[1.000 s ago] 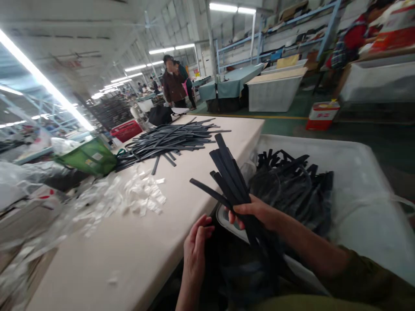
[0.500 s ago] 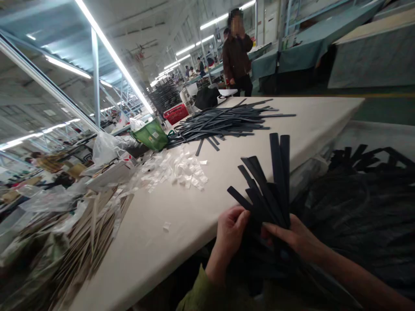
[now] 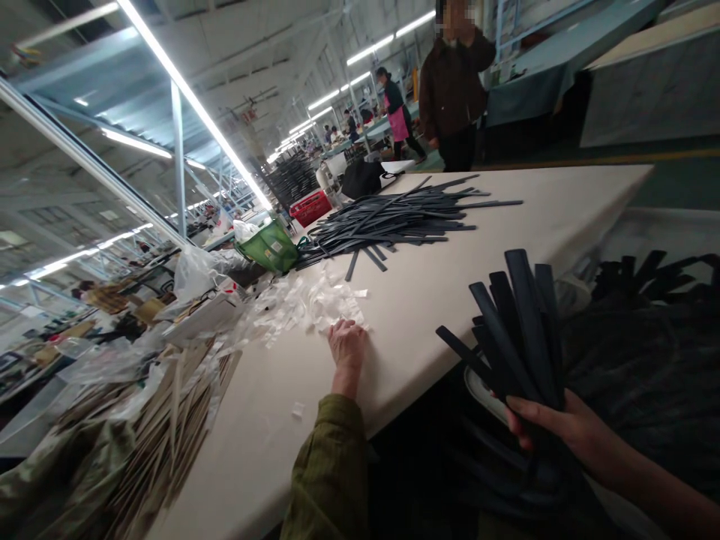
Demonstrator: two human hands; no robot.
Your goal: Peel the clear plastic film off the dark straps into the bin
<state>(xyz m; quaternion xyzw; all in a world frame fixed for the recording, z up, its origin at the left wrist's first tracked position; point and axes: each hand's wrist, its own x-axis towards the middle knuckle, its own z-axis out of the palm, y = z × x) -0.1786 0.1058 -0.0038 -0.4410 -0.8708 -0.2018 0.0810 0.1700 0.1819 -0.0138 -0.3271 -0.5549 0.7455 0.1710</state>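
My left hand reaches over the pale table, its fingers bent down at the near edge of a heap of small clear plastic pieces. Whether it pinches a piece is hidden. At the lower right my right hand is wrapped round a fanned bundle of dark flat strips, which stick up past the table's near edge. Farther back on the table lies a large pile of similar dark strips.
A green basket and a red basket stand beyond the heap. Brown strips lie at left. More dark strips fill the right side. A person in a brown jacket stands behind the table.
My left hand has left the strip bundle and moved forward and left to the clear pieces. My right hand with the bundle sits farther right. The person behind appears nearer.
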